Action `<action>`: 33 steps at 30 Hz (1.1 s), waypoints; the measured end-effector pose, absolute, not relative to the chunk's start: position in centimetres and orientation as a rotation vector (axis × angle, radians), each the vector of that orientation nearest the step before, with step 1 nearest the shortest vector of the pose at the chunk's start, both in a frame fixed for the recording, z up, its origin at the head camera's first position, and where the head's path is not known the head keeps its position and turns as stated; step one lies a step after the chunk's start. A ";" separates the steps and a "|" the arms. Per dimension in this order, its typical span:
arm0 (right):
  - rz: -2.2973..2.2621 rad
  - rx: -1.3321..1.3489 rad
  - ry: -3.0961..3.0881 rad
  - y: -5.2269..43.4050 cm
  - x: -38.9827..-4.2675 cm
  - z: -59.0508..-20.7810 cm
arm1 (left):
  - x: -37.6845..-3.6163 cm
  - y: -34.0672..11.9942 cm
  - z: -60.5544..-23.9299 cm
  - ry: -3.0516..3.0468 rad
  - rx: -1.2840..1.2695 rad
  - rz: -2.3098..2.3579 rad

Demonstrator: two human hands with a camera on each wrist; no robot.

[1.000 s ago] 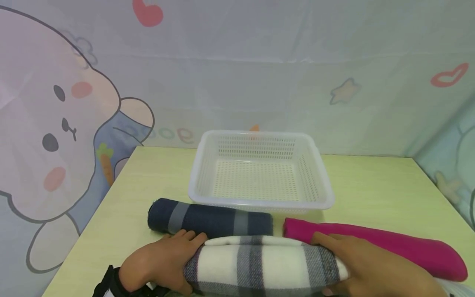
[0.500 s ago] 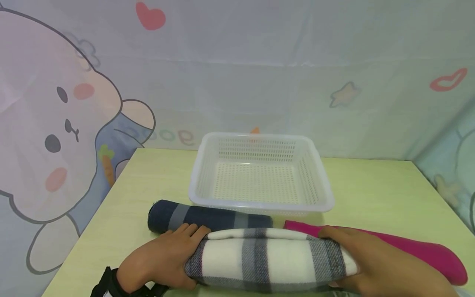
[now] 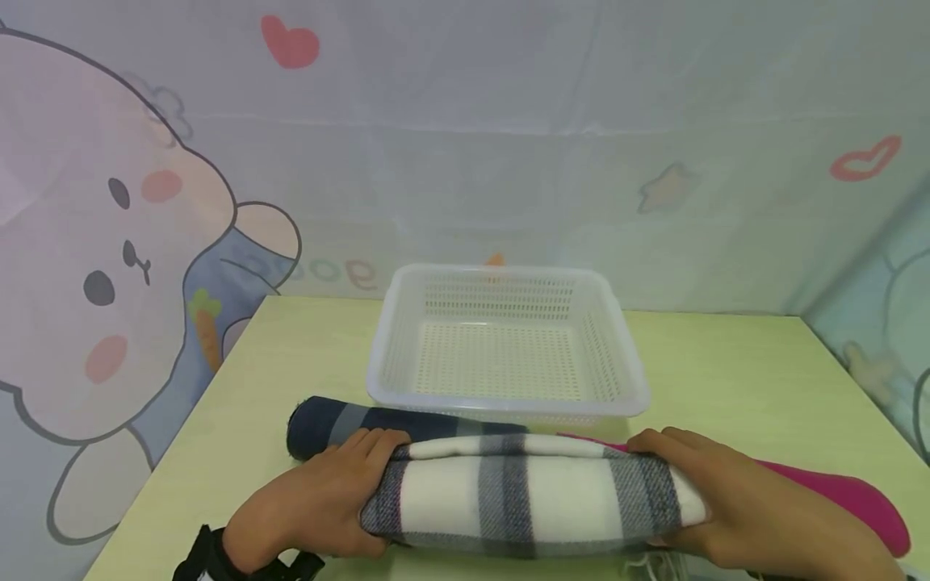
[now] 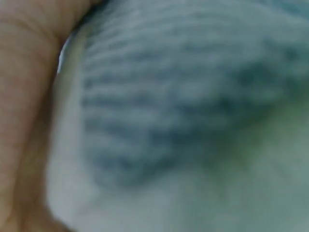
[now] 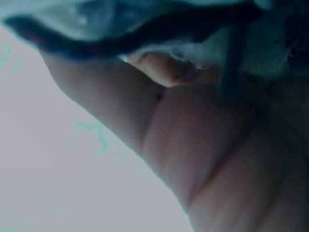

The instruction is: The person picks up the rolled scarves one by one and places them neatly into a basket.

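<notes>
Left hand: the left hand (image 3: 312, 504) gripped the left end of the plaid roll (image 3: 530, 504), fingers curled over the top and thumb tucked under; a dark strap (image 3: 211, 557) sat on its wrist.
Plaid roll: it spanned the gap between the two hands, low over the near edge of the surface (image 3: 726, 379); whether it still touched the surface I could not tell.
Handling: judged light and soft, a fleecy cloth that would sag in the middle and loosen if held by one end only, so the two ends were the sensible places to hold; not slippery, not fragile.
Texture: the left wrist view showed only fuzzy ribbed weave (image 4: 183, 106) pressed against the palm (image 4: 24, 96), blurred.
Navy roll: a dark blue roll with grey bands (image 3: 341, 424) lay just beyond the left hand's fingertips, touching or nearly so.
Basket: a white perforated plastic basket (image 3: 508, 399), stiff and shallow, stood beyond both hands, between them.
Pink roll: a plain magenta roll (image 3: 850, 500) lay behind and to the outside of the right hand.
Right hand: the right hand (image 3: 734, 500) clasped the right end of the plaid roll, fingers wrapped over it; a fringe (image 3: 647, 562) hung just below.
</notes>
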State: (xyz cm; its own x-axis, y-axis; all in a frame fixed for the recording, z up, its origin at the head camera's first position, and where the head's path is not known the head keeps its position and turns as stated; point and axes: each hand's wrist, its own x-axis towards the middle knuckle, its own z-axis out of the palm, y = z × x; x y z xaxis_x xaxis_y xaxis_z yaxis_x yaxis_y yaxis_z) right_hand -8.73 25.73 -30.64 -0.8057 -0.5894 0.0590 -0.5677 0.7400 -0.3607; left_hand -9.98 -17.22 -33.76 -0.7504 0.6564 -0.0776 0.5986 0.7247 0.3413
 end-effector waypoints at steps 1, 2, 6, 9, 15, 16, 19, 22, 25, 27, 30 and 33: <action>-0.564 -0.973 2.891 25.8 -8.7 -30.7 | -10.0 -17.2 -33.8 2.742 1.020 0.454; -0.567 -0.986 2.901 25.9 -8.7 -30.6 | -10.0 -17.2 -33.8 2.751 1.035 0.465; -0.582 -1.043 2.943 26.0 -8.7 -30.6 | -10.0 -17.3 -33.8 2.795 1.089 0.513; -0.615 -1.074 2.937 26.0 -8.8 -30.5 | -9.9 -17.3 -33.8 2.826 1.090 0.527; -0.638 -1.114 2.935 26.0 -9.0 -30.4 | -9.9 -17.4 -33.8 2.892 1.079 0.497; -0.641 -1.123 2.936 26.0 -9.0 -30.4 | -10.0 -17.4 -33.8 2.893 1.072 0.490; -0.637 -1.148 2.959 26.0 -9.1 -30.4 | -10.2 -17.4 -33.8 2.888 1.028 0.472; -0.633 -1.186 2.993 26.0 -9.1 -30.4 | -10.3 -17.5 -33.8 2.893 0.987 0.461; -0.640 -1.225 3.010 26.1 -9.2 -30.2 | -10.5 -17.6 -33.8 2.903 0.972 0.460; -0.644 -1.245 3.011 26.2 -9.3 -30.1 | -10.6 -17.8 -33.7 2.904 0.976 0.461; -0.668 -1.260 3.011 26.2 -9.3 -29.9 | -10.6 -18.0 -33.6 2.893 0.988 0.489; -0.692 -1.255 3.028 26.3 -9.2 -29.7 | -10.7 -18.0 -33.6 2.894 1.023 0.521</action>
State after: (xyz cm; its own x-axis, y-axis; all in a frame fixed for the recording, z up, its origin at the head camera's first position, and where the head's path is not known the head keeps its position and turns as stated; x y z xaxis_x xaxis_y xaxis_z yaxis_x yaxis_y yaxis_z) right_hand -9.17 26.29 -29.72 -0.7009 -0.6271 0.3399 -0.7125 0.6380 -0.2921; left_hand -10.70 -18.01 -33.58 -0.7836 0.6156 0.0836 0.6061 0.7281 0.3202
